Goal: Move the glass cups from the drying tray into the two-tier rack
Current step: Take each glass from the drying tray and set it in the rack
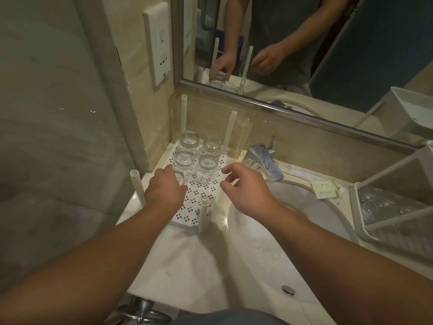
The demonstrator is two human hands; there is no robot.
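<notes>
Left hand (164,188) grips a cup (179,177) on the tray (199,202); four more cups (208,167) stand at its 1 o'clock. Right hand (246,193) hovers loosely curled, holding nothing.

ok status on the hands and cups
Left hand grips nearest cup on drying tray. Right hand open, empty. Four more cups behind. Nothing blocking.

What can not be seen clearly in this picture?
- Head view: the left hand covers most of the nearest cup, so its grip is unclear.
- The rack is cut off by the right edge.
- The print on the small card is too small to read.
</notes>
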